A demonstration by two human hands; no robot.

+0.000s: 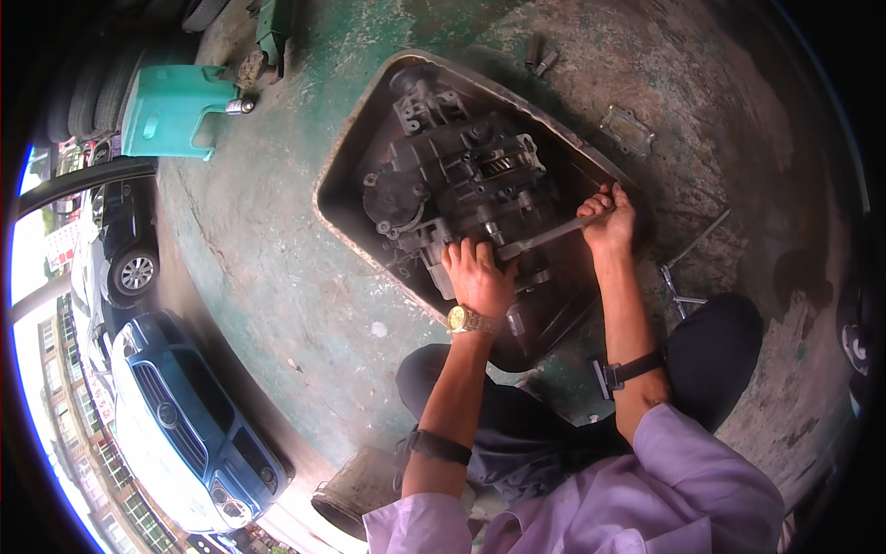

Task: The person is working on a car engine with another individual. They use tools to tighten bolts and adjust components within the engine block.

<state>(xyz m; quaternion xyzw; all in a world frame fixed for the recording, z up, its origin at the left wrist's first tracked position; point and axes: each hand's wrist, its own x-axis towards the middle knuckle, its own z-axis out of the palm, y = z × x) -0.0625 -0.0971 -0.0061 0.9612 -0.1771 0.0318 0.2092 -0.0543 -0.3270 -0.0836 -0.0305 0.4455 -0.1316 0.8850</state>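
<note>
A dark, greasy gearbox (448,175) lies in a large worn metal tray (346,138) on the floor. My right hand (609,220) is closed round one end of a long flat wrench (551,237), near the tray's right edge. The wrench's other end reaches the lower part of the gearbox, beside my left hand; how it sits there is hard to make out. My left hand (480,277) lies on the gearbox's near side, fingers spread over the casing and thumb close to the wrench. The undersides of its fingers are hidden.
A T-shaped metal tool (694,242) lies right of the tray, a flat rectangular frame (628,129) beyond it. A teal plastic stool (171,111) stands far left, near stacked tires (88,97). A bucket (355,494) sits near my left elbow. Parked at left is a blue car (180,406).
</note>
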